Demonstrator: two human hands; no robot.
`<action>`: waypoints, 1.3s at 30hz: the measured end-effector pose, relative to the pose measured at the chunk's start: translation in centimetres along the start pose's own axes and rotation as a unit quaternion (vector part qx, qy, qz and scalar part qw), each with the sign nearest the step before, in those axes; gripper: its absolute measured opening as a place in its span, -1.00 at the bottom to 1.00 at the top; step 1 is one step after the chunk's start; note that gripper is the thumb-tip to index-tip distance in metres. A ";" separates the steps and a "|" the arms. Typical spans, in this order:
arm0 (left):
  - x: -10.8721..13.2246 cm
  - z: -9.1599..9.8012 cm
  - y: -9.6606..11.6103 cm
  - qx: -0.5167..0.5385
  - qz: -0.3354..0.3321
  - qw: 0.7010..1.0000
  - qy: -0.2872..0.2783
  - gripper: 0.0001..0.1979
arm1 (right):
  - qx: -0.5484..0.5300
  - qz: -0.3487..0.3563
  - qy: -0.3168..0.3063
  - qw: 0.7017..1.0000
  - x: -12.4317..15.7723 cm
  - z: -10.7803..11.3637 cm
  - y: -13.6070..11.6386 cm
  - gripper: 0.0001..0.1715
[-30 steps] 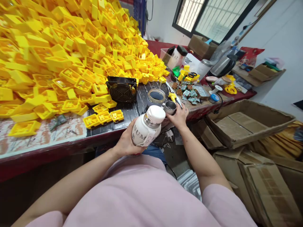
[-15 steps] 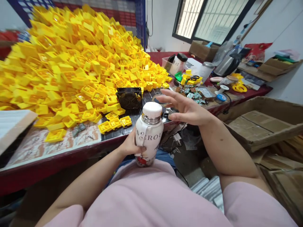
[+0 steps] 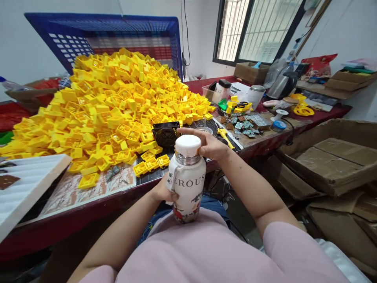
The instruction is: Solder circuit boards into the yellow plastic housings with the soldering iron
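Note:
A white bottle (image 3: 190, 184) with printed letters and pictures stands upright against my lap, its white lid (image 3: 188, 144) on top above a metal neck ring. My left hand (image 3: 165, 189) is wrapped round the bottle's lower left side, below a strap with studs. At the lid, my right hand (image 3: 210, 144) curves round from the right, thumb at the lid's side and forefinger stretched behind it. The other right fingertips are hidden. Just beyond the lid sits a small black fan (image 3: 165, 135).
Yellow plastic housings (image 3: 123, 106) pile high before a tipped blue basket (image 3: 103, 23). A foam tray (image 3: 32, 184) lies at left. Circuit boards (image 3: 244, 124), a yellow tool (image 3: 225, 137) and a solder spool (image 3: 279, 116) lie to the right, near cardboard boxes (image 3: 332, 157) and a kettle (image 3: 281, 84).
My right hand has moved left and closed in round the lid; before, it hung apart with spread fingers. The left hand keeps its hold on the bottle. The view has tilted up.

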State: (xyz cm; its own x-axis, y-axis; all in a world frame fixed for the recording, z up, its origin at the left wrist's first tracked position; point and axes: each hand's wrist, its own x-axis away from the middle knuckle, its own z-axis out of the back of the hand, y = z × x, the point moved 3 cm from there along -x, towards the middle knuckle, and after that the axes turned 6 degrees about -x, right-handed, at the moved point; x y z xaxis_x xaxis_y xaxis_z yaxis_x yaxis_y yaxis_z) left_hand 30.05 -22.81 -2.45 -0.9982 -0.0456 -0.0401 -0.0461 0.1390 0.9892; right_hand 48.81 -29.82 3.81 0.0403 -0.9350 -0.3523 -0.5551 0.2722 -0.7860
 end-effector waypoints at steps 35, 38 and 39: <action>-5.4 4.0 14.4 -0.685 0.281 0.661 0.126 0.07 | -0.137 -0.007 0.198 0.970 -0.6 -2.2 11.8 0.22; -6.3 4.2 14.9 -0.690 0.288 0.656 0.099 0.13 | -0.176 0.017 0.208 0.962 -2.3 -2.7 11.2 0.09; -6.6 4.3 15.0 -0.689 0.285 0.659 0.097 0.13 | -0.185 0.017 0.212 0.959 -2.5 -2.8 11.1 0.05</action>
State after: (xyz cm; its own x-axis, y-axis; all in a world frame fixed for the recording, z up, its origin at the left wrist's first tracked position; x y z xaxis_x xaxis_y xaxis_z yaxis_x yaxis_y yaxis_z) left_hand 35.80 -16.20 12.10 -0.8081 -0.5181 0.2803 0.5468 -0.8367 0.0296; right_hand 40.22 -25.10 -2.65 -0.2817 -0.9566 -0.0746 -0.8103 0.2788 -0.5154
